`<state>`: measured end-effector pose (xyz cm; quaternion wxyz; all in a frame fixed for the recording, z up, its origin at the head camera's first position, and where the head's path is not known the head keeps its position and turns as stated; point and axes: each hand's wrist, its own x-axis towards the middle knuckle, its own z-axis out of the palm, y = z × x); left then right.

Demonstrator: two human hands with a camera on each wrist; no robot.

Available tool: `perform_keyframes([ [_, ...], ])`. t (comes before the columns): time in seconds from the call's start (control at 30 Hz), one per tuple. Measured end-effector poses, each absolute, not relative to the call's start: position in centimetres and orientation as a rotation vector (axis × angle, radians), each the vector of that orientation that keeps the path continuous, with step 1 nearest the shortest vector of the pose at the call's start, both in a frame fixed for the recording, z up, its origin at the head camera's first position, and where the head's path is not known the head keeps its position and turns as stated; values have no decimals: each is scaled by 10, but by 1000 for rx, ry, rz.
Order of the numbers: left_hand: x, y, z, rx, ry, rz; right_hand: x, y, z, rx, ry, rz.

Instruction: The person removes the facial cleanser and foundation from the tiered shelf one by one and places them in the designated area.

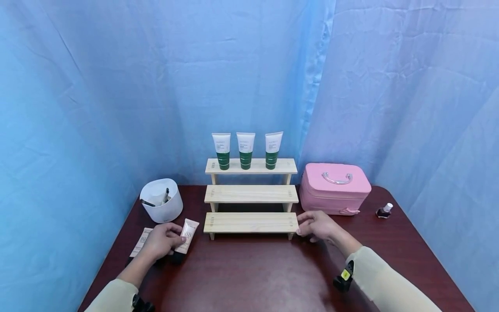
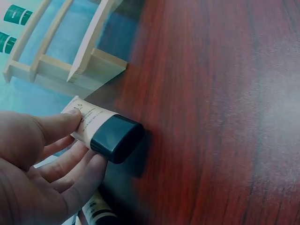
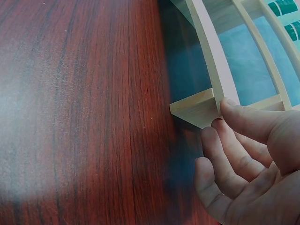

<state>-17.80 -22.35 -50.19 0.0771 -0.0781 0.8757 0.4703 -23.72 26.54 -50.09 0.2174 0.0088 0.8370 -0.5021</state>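
My left hand (image 1: pixel 160 240) pinches a beige BB cream tube (image 1: pixel 189 233) with a black cap, between thumb and fingers; in the left wrist view the cap (image 2: pixel 118 139) points away from the palm. A second BB cream tube (image 1: pixel 140 243) lies beside this hand, partly hidden by it. At the lowest step's right end, my right hand (image 1: pixel 320 226) holds the three-step wooden stand (image 1: pixel 249 222). Its thumb (image 3: pixel 248 117) lies on the board's edge, with fingertips curled close by the end. Three white and green tubes (image 1: pixel 245 149) stand on the top step.
Left of the stand is a white round container (image 1: pixel 165 212) with a few dark-tipped items inside. A pink case (image 1: pixel 336 186) with a handle stands to the right, and a small dark bottle (image 1: pixel 384 211) with a white cap beyond it. Blue curtains (image 1: pixel 249 65) surround the dark red table (image 1: pixel 249 273).
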Motion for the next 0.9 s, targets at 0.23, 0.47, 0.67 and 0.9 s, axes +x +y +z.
perform_keyframes([
  [0.23,-180,-222,-505,-237,2624,1377,-237,265,-500,30,2323,-1393],
  [0.47,-180,-224,-506,-226,2646,1272,-238,263,-503,47,2322,-1399],
  [0.67,-183,-224,-509,-209,2672,1196,-238,264,-501,57,2323,-1397],
  [0.9,-184,-222,-510,-218,2679,1169,-238,265,-500,65,2324,-1380],
])
